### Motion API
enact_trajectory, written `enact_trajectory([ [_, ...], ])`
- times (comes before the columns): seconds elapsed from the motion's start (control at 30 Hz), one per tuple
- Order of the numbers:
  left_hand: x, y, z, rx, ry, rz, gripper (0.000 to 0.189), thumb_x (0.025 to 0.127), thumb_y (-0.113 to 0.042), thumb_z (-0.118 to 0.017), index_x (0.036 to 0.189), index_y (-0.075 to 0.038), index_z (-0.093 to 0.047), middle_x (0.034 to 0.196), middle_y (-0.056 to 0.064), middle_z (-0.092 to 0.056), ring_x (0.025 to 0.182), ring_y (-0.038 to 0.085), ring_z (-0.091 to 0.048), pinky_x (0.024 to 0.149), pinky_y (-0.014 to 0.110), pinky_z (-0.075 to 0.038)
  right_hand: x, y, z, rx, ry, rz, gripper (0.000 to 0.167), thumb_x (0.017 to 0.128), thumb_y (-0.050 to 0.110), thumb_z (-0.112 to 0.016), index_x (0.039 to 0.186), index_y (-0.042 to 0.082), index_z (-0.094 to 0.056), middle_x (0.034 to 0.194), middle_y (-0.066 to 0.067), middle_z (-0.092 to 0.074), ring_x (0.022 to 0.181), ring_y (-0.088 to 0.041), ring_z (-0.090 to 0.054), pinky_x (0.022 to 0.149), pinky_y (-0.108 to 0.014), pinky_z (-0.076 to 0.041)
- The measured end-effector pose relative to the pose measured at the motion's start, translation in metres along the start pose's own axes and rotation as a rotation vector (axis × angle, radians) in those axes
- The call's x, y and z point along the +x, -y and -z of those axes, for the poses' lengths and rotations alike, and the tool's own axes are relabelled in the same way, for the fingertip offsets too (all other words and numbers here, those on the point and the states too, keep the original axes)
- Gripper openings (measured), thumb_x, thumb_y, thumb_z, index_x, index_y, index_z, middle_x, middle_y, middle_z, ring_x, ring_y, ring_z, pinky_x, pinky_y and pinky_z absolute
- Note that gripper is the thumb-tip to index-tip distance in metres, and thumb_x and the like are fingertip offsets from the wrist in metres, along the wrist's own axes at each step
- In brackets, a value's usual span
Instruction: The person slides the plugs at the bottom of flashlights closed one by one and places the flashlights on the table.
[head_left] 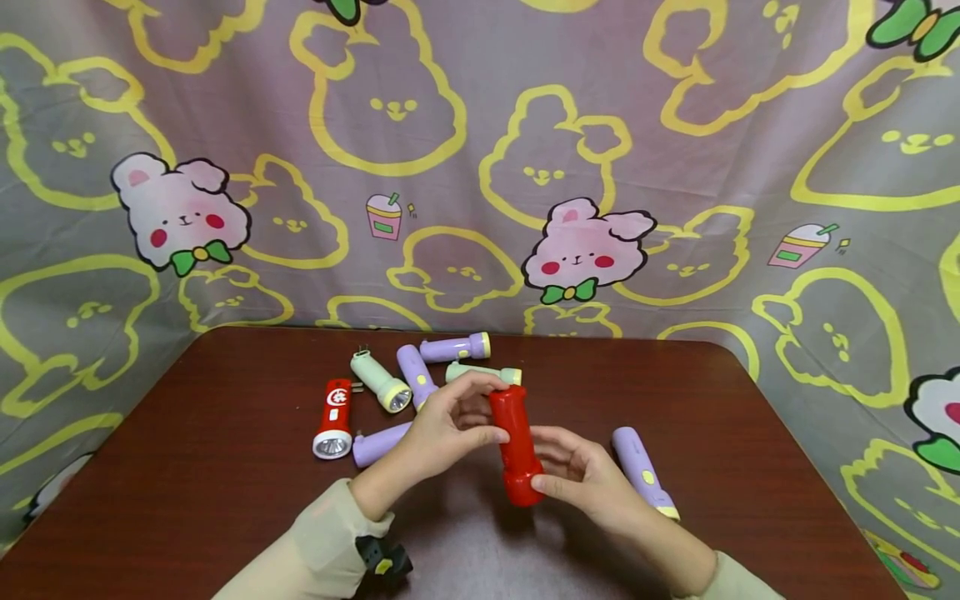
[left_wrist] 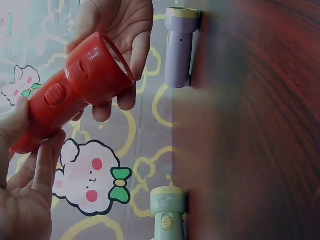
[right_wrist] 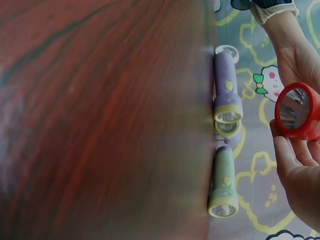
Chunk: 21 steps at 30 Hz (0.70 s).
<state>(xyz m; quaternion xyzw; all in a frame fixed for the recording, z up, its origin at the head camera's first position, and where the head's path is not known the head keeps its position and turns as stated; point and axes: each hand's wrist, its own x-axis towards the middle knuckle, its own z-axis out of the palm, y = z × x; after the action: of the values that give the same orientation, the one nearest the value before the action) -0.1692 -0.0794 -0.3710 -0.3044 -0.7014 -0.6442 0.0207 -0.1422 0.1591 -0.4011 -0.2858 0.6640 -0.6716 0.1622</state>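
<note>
A red flashlight point(head_left: 517, 450) is held above the table between both hands, its head end lower and nearer the body. My left hand point(head_left: 450, 421) grips its tail end, thumb in front and fingers behind. At the head end, my right hand point(head_left: 585, 479) pinches it between the thumb and the fingers behind. The left wrist view shows a ridged switch on the red flashlight point(left_wrist: 75, 90). In the right wrist view, the clear lens of the red flashlight point(right_wrist: 295, 108) and its shiny reflector show.
Left of the hands lie a red-and-white flashlight point(head_left: 333, 421), a green flashlight point(head_left: 378, 379) and several purple ones, such as one purple flashlight point(head_left: 455, 348) at the back. Another purple flashlight point(head_left: 645, 471) lies right of my right hand. A patterned curtain point(head_left: 480, 192) hangs behind the brown table point(head_left: 187, 492).
</note>
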Motion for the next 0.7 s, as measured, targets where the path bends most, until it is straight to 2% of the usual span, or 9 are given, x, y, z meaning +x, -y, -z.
enact_trajectory([
  [0.07, 0.000, -0.001, 0.000, 0.004, 0.002, -0.005, 0.051, 0.078, 0.003, -0.079, 0.124, -0.003, -0.058, 0.115, 0.021, -0.065, 0.091, 0.014, -0.070, 0.083, 0.030, -0.059, -0.001, 0.000, 0.002, -0.021, -0.001, 0.009, 0.050, 0.094, -0.001, -0.062, 0.140, -0.008, -0.044, 0.127, -0.009, -0.068, 0.112, -0.015, -0.068, 0.093, -0.026, -0.054],
  [0.2, 0.001, -0.003, -0.001, 0.008, 0.005, -0.013, 0.050, 0.078, 0.003, -0.079, 0.124, -0.002, -0.058, 0.114, 0.021, -0.064, 0.090, 0.012, -0.070, 0.082, 0.030, -0.059, -0.005, 0.001, 0.008, -0.067, -0.003, 0.029, 0.047, 0.095, -0.002, -0.060, 0.139, -0.006, -0.047, 0.128, 0.003, -0.067, 0.114, -0.014, -0.067, 0.094, -0.026, -0.054],
  [0.3, 0.001, -0.002, -0.001, 0.013, 0.003, -0.010, 0.050, 0.079, 0.003, -0.079, 0.124, -0.002, -0.059, 0.113, 0.020, -0.064, 0.090, 0.012, -0.069, 0.081, 0.030, -0.059, -0.010, 0.003, 0.015, -0.129, 0.005, 0.037, 0.046, 0.096, -0.003, -0.058, 0.140, -0.002, -0.048, 0.133, -0.002, -0.065, 0.118, -0.014, -0.065, 0.093, -0.026, -0.054],
  [0.4, 0.000, -0.002, 0.000, 0.010, -0.001, 0.008, 0.050, 0.079, 0.003, -0.079, 0.124, -0.002, -0.059, 0.113, 0.020, -0.063, 0.090, 0.013, -0.070, 0.081, 0.030, -0.059, -0.018, 0.007, 0.026, -0.262, -0.007, 0.065, 0.046, 0.096, -0.002, -0.059, 0.141, 0.004, -0.050, 0.134, -0.016, -0.062, 0.119, -0.017, -0.064, 0.093, -0.027, -0.054],
  [0.47, 0.000, -0.002, 0.001, 0.011, -0.008, 0.025, 0.050, 0.079, 0.003, -0.079, 0.124, -0.002, -0.059, 0.113, 0.020, -0.062, 0.090, 0.014, -0.070, 0.082, 0.029, -0.059, -0.023, 0.009, 0.034, -0.391, -0.042, 0.075, 0.047, 0.095, 0.002, -0.062, 0.140, 0.010, -0.052, 0.133, -0.019, -0.062, 0.119, -0.016, -0.064, 0.092, -0.028, -0.054],
  [0.57, -0.001, -0.002, 0.003, 0.015, -0.021, 0.046, 0.050, 0.078, 0.003, -0.080, 0.124, -0.002, -0.059, 0.112, 0.020, -0.061, 0.090, 0.016, -0.069, 0.082, 0.028, -0.059, -0.031, 0.013, 0.045, -0.557, -0.103, 0.072, 0.048, 0.094, 0.007, -0.067, 0.139, 0.017, -0.054, 0.133, -0.011, -0.064, 0.121, -0.010, -0.062, 0.094, -0.026, -0.053],
  [0.7, -0.002, -0.001, 0.005, 0.024, -0.026, 0.050, 0.050, 0.078, 0.003, -0.080, 0.124, -0.002, -0.060, 0.112, 0.020, -0.060, 0.090, 0.020, -0.069, 0.082, 0.028, -0.059, -0.043, 0.018, 0.059, -0.656, -0.140, 0.061, 0.050, 0.092, 0.009, -0.069, 0.139, 0.015, -0.054, 0.136, 0.003, -0.063, 0.126, 0.000, -0.055, 0.098, -0.019, -0.048],
])
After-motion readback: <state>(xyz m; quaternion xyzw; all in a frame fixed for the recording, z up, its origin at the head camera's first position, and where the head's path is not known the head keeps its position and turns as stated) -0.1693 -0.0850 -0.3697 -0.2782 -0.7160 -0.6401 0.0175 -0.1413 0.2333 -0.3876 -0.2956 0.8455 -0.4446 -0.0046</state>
